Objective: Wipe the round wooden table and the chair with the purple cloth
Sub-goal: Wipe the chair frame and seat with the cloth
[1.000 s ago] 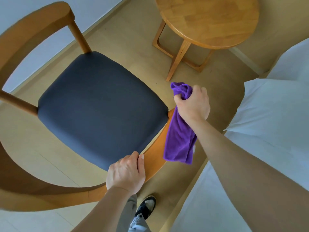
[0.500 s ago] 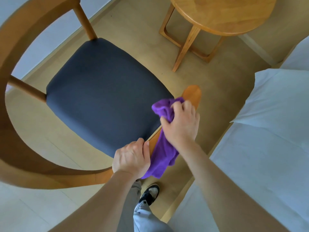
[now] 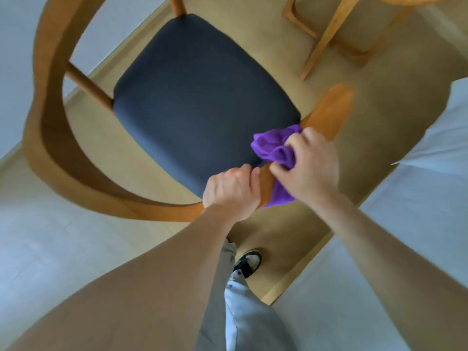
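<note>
The chair (image 3: pixel 202 102) has a dark grey seat and a curved wooden back and arm rail (image 3: pixel 331 107). My left hand (image 3: pixel 233 191) grips that rail near its right end. Just to the right of it, my right hand (image 3: pixel 309 165) clutches the bunched purple cloth (image 3: pixel 276 148) and presses it on the same rail; part of the cloth hangs below the rail. Only the legs (image 3: pixel 329 34) and a sliver of the round wooden table's top show at the upper right.
A bed with white bedding (image 3: pixel 417 224) fills the right side, close to the chair's arm. A white wall and skirting run along the left. My trouser leg and shoe (image 3: pixel 248 262) stand on the beige floor below the chair.
My right hand brought the cloth from beside the chair's arm end onto the rail and slid it back toward my left hand. The view has dipped, so the table top has left the frame.
</note>
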Demonstrator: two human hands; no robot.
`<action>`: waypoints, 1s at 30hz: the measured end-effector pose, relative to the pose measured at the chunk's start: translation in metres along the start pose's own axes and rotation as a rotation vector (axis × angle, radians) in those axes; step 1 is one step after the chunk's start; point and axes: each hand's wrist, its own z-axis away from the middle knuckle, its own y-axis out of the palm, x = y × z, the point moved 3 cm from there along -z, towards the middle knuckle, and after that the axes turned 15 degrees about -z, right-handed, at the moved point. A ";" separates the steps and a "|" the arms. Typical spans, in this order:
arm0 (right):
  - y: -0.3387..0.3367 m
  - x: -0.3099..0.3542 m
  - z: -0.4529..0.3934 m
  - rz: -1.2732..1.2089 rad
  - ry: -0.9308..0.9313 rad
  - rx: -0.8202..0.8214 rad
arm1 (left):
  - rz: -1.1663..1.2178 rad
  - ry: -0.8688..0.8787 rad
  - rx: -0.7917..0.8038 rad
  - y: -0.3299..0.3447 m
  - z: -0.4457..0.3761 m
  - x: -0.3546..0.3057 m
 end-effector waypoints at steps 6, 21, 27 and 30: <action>-0.023 -0.049 -0.056 -0.020 0.238 -0.324 | -0.001 -0.012 -0.021 0.001 0.000 -0.002; -0.009 -0.024 -0.025 0.054 -0.005 -0.104 | -0.016 -0.022 -0.041 -0.001 -0.003 -0.006; -0.019 -0.050 -0.062 0.035 0.197 -0.303 | 0.019 -0.029 -0.009 -0.001 -0.001 -0.005; -0.009 -0.034 -0.044 0.019 0.230 -0.311 | 0.030 -0.019 0.000 -0.001 -0.001 -0.005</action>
